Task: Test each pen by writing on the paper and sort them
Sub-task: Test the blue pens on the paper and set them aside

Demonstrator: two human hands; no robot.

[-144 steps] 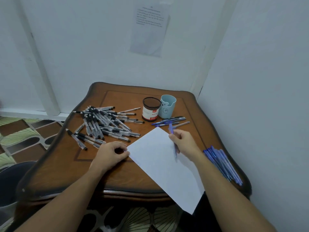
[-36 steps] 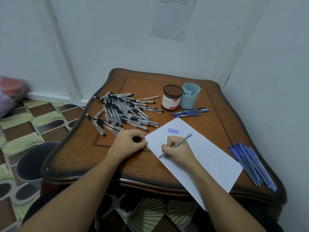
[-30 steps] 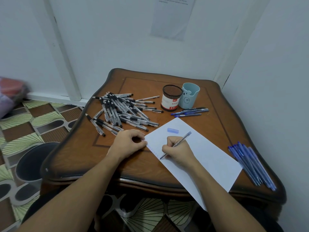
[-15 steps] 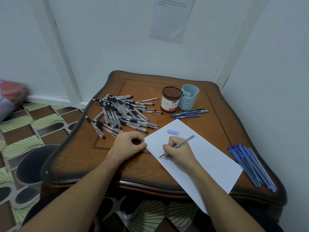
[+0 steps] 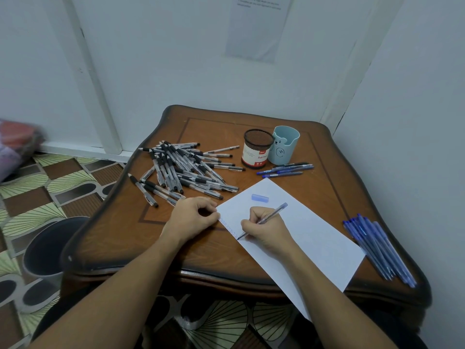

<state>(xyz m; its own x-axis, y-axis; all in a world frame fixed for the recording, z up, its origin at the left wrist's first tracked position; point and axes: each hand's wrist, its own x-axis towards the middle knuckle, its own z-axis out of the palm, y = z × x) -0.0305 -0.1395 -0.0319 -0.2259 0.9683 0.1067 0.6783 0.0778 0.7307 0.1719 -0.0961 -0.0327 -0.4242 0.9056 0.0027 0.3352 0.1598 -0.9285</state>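
Note:
My right hand (image 5: pixel 266 229) grips a blue pen (image 5: pixel 273 213), its tip touching the left edge of the white paper (image 5: pixel 307 230), where a row of small blue marks runs. My left hand (image 5: pixel 192 217) is curled with fingers closed, pressing on the paper's left corner. The pen's pale blue cap (image 5: pixel 260 197) lies on the sheet. A heap of black pens (image 5: pixel 181 170) covers the table's left half. A few blue pens (image 5: pixel 285 170) lie below the cups, and a bundle of blue pens (image 5: pixel 377 248) sits at the right edge.
A brown mesh pen holder (image 5: pixel 256 152) and a light blue cup (image 5: pixel 283 148) stand at the back of the wooden table (image 5: pixel 324 177). White walls close the back and right. A dark bin (image 5: pixel 47 245) stands on the patterned floor to the left.
Since 4.8 s ago the pen was uncapped and its cap put on the paper. Over the last second my right hand has crept along the paper's left edge, adding marks.

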